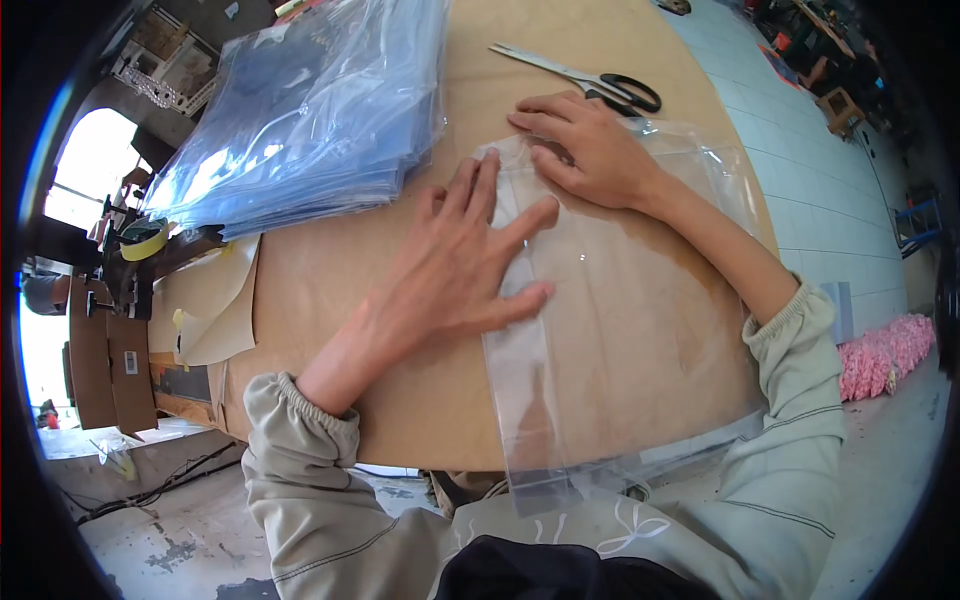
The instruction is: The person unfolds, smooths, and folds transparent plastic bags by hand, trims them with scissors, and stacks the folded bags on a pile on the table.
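Note:
A clear plastic sheet or bag (pixel 640 320) lies on the brown-covered table, its near end hanging over the front edge. My left hand (pixel 460 250) is spread along the plastic's left border, thumb and fingers apart, fingertips at its upper left corner. Higher up and to the right, my right hand (pixel 595 150) rests on the plastic near its far edge, fingers loosely stretched to the left. Just beyond that hand are scissors (pixel 590 80) with black handles, their blades pointing left.
A thick stack of clear bluish plastic (pixel 310 120) sits at the back left of the table (pixel 320 300). Brown paper (pixel 210 300) lies at the left edge, near a machine with a yellow tape roll (pixel 145 243). A pink bundle (pixel 885 358) is on the floor at right.

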Demonstrator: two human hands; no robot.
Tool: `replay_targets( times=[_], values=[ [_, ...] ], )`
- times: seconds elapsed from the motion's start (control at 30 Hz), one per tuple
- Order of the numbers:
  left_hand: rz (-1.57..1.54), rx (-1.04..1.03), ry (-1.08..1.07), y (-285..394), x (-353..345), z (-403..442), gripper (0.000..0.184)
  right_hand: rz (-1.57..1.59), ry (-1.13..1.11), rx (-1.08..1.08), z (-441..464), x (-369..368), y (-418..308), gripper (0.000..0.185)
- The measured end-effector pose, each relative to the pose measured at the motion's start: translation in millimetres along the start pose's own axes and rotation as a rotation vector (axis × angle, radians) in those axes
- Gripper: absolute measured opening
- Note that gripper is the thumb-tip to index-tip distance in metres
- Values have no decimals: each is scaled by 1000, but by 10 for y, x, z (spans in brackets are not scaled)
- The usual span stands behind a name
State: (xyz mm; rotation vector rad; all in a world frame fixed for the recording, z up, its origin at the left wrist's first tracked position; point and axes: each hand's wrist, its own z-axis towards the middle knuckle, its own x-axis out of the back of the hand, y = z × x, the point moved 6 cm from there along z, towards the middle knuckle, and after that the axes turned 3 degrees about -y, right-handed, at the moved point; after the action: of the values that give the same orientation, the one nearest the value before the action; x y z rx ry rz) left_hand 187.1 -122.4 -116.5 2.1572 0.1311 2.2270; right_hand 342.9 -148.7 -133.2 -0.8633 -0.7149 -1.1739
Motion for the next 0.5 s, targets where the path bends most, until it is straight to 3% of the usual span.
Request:
replay_targets(
  times=[0.03, 0.13, 0.23, 0.33, 0.5],
  values=[
    [74, 34, 131, 13, 6, 15, 55, 89, -16, -26, -6, 9, 23, 30],
    [-100, 215, 232, -198, 25, 183, 44, 277, 2, -96, 17, 70, 57, 18],
    [161, 179, 434, -269, 51, 226, 28, 326, -27, -189, 25, 69, 59, 14],
    [163, 242, 251, -345, -4, 338, 18, 344, 53, -181, 0, 45, 34, 12],
    [9, 222, 448, -379, 39, 284, 12, 313, 87, -172, 3, 60, 43, 12]
  ],
)
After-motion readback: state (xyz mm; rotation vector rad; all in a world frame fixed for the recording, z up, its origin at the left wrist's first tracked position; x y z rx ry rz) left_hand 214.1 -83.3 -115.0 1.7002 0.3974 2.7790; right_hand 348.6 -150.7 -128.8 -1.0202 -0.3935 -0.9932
